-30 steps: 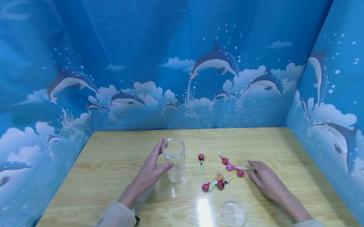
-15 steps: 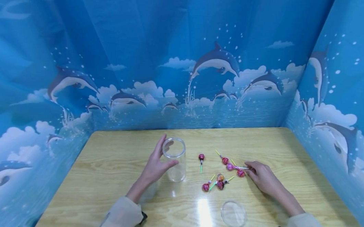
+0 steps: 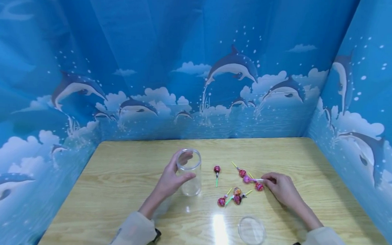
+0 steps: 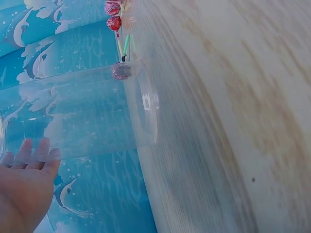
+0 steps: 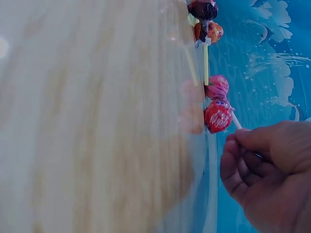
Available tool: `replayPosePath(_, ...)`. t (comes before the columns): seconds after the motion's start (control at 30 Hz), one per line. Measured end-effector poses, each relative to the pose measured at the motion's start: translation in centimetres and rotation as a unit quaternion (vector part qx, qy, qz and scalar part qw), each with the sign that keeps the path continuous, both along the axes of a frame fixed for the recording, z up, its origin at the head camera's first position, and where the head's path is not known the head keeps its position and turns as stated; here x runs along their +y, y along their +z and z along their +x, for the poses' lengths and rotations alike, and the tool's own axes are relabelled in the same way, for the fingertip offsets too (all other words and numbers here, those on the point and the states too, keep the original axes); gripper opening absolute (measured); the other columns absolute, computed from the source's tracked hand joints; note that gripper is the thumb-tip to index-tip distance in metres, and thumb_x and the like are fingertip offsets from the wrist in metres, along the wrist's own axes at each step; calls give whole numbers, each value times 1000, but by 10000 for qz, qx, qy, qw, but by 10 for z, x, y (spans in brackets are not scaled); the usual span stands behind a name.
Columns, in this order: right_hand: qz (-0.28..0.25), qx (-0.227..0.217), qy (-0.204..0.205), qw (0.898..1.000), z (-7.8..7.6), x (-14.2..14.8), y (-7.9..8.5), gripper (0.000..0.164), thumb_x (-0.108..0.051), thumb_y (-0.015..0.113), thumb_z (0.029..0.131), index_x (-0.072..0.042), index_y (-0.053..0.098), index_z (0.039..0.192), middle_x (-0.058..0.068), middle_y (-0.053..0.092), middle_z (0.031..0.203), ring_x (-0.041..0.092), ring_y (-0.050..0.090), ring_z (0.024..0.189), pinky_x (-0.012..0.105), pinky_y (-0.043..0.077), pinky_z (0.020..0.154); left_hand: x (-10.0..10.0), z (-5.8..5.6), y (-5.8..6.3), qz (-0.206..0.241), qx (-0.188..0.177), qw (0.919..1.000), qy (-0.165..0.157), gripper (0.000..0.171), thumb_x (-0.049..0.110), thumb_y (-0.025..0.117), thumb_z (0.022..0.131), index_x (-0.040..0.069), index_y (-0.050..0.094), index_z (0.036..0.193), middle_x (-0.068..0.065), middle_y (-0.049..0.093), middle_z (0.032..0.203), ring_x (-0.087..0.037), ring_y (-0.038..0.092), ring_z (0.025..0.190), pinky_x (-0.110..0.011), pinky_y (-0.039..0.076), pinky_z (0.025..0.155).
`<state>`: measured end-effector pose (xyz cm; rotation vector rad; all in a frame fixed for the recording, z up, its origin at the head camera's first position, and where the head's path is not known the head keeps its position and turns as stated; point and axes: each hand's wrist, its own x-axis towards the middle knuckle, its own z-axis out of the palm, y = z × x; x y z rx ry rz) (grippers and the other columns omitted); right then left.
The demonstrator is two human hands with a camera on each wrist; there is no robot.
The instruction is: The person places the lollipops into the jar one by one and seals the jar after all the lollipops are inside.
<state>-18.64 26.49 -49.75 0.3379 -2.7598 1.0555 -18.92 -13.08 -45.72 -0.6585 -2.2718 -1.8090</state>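
A clear plastic jar [image 3: 191,181] stands upright and uncapped left of the lollipops. My left hand [image 3: 171,178] holds its left side, fingers behind and thumb across the front; in the left wrist view the fingertips [image 4: 39,154] show against the clear wall. On the right, my right hand [image 3: 283,190] pinches the white stick [image 5: 236,119] of a pink-wrapped lollipop [image 3: 247,179] between thumb and fingertips. Right by it lies a red lollipop [image 5: 218,116]. Another lollipop with a yellow stick [image 3: 242,173] touches this group or lies close to it.
One dark red lollipop [image 3: 217,169] lies alone by the jar. Nearer the front is a cluster with an orange-wrapped lollipop [image 3: 237,191] and a red one [image 3: 221,202]. A round clear lid [image 3: 251,231] lies flat in front. Dolphin-print curtains [image 3: 151,79] border the wooden table [image 3: 119,181].
My right hand has moved left onto the white stick and now pinches it, nudging the pink lollipop slightly. My left hand has closed in around the jar, which has shifted a little right.
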Motion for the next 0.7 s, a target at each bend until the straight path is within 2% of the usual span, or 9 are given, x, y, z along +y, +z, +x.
replayPosePath(0.17, -763, -678, -297, 9943, -2, -4, 6, 13, -4, 68, 98, 3, 74, 107, 7, 69, 77, 11, 55, 62, 24, 47, 51, 1, 1, 0, -98, -237, 9996, 96, 84, 0, 84, 83, 9, 40, 153, -17, 58, 144, -32, 55, 134, -51, 38, 118)
replayPosePath(0.33, -1452, -1169, -458, 9814, -1, -5, 15, 20, -7, 65, 101, 8, 70, 113, 13, 72, 90, 18, 66, 76, 25, 58, 63, 1, 1, 1, -143, -322, 9993, 109, 85, 6, 85, 83, 10, 38, 154, -15, 58, 144, -32, 54, 134, -54, 37, 118)
replayPosePath(0.53, -2241, -1403, -359, 9637, 2, -6, 31, 28, -7, 63, 103, 15, 63, 120, 18, 71, 94, 19, 69, 82, 31, 63, 76, 1, 1, 1, -196, -422, 9988, 123, 85, 6, 84, 84, 11, 37, 155, -19, 57, 145, -32, 54, 135, -56, 36, 118)
replayPosePath(0.7, -2706, -1300, -133, 9538, 5, -7, 46, 29, -8, 61, 104, 18, 61, 117, 2, 71, 87, 13, 68, 80, 29, 62, 78, 1, 1, 1, -194, -525, 9984, 105, 87, 12, 85, 84, 12, 36, 156, -17, 57, 145, -32, 53, 135, -56, 36, 118)
